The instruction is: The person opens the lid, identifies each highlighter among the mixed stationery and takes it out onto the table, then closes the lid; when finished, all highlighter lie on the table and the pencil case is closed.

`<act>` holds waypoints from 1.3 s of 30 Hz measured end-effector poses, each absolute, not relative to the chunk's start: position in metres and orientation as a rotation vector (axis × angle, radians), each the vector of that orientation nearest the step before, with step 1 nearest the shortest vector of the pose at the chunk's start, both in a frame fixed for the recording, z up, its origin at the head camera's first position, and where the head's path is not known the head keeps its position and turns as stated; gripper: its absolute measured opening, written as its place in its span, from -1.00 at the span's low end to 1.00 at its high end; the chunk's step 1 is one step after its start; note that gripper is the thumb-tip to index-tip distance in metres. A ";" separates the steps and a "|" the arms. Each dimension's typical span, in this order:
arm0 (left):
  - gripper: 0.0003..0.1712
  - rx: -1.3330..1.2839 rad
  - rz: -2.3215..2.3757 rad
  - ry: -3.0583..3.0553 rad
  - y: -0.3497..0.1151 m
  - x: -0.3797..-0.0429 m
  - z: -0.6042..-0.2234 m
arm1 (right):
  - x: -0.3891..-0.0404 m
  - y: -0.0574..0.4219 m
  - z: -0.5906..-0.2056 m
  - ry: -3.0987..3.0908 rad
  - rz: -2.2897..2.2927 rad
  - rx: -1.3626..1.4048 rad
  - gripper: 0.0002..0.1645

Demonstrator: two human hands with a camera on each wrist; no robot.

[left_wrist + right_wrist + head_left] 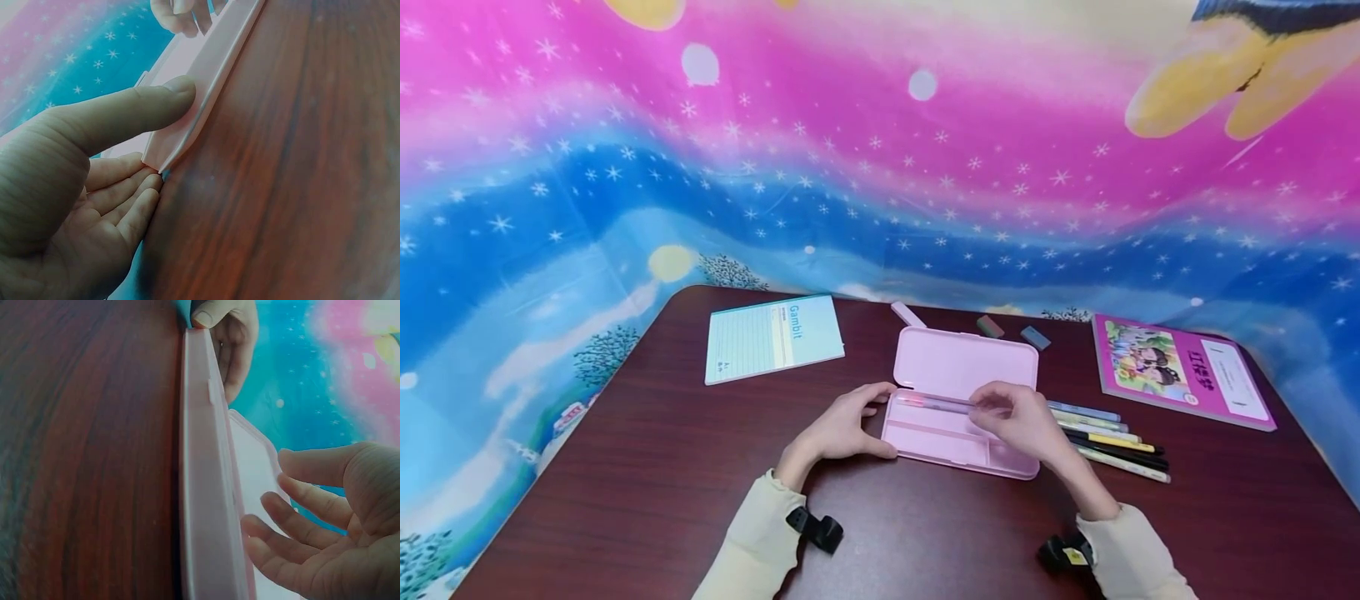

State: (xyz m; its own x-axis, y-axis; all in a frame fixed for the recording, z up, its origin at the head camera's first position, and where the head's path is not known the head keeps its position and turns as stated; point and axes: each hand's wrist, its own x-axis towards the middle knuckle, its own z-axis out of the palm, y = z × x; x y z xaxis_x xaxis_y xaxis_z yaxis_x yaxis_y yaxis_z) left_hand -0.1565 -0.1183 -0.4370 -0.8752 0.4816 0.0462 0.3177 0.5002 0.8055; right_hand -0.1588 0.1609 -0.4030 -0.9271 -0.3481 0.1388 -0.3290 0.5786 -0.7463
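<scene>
On the table lies a pink pencil case [951, 433] with its lid [966, 360] folded back. My left hand [847, 423] grips the case's left end, thumb [181, 92] pressed on its front wall and fingers bent around the corner. Inside the back compartment lies a slim pen [925, 402] with a reddish part at its left. My right hand [1018, 418] is over the right half of the case, fingertips near the pen's right end. In the right wrist view its fingers [290, 519] are loosely bent and apart, nothing showing between them.
Several pens and markers [1112, 439] lie right of the case. Behind it are a pink stick-like piece [908, 315], a brownish eraser [990, 326] and a grey-blue eraser [1036, 337]. A notebook [775, 340] lies back left, a pink book [1180, 371] back right. A patterned cloth [880, 192] hangs behind.
</scene>
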 end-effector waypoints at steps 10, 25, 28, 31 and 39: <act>-0.04 0.690 1.326 2.549 -0.117 -0.156 -0.438 | -0.156 0.153 -0.405 2.751 -1.182 -0.663 -0.84; -0.05 0.687 1.318 2.557 -0.118 -0.156 -0.437 | -0.158 0.151 -0.406 2.641 -1.032 -0.620 -0.76; -0.05 0.681 1.316 2.557 -0.118 -0.156 -0.437 | -0.159 0.150 -0.404 2.642 -0.985 -0.576 -0.81; -0.06 0.678 1.316 2.556 -0.117 -0.155 -0.436 | -0.159 0.149 -0.404 2.642 -0.957 -0.547 -0.81; -0.06 0.680 1.312 2.556 -0.117 -0.154 -0.435 | -0.160 0.148 -0.402 2.633 -0.927 -0.579 -0.81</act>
